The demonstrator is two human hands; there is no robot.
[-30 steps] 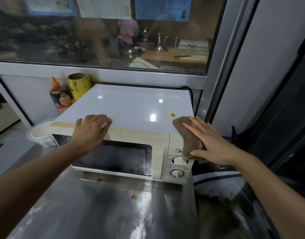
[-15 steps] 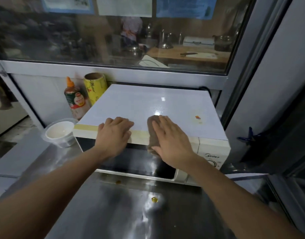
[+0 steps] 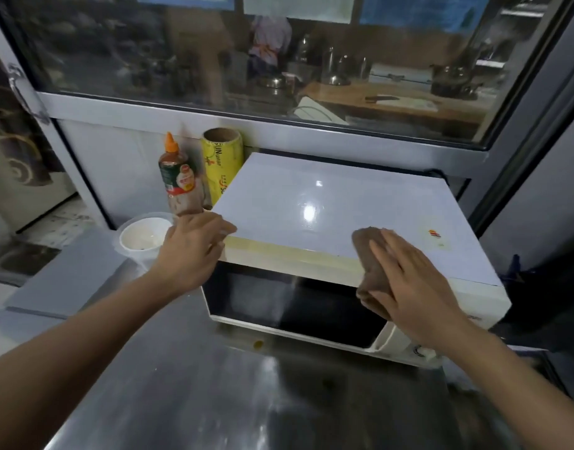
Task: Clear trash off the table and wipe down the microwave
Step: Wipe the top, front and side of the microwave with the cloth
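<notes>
A white microwave (image 3: pixel 311 203) stands on the steel table (image 3: pixel 214 401) under a window. My right hand (image 3: pixel 412 287) presses a brown cloth (image 3: pixel 370 254) flat over the front top edge of the microwave, right of the middle, fingers straight. My left hand (image 3: pixel 194 251) rests on the microwave's front left corner, fingers over the edge. A small orange mark (image 3: pixel 434 233) sits on the top near the right side. The dark door glass (image 3: pixel 298 303) shows below both hands.
Left of the microwave stand a sauce bottle with an orange cap (image 3: pixel 178 180), a yellow roll of wrap (image 3: pixel 222 164) and a white plastic cup (image 3: pixel 142 237). A yellowish drop (image 3: pixel 258 344) lies on the table before the door. Dark gap at right.
My right hand has slid the cloth along the front top edge, first left from the right corner, then back right. My left hand has shifted to the left corner.
</notes>
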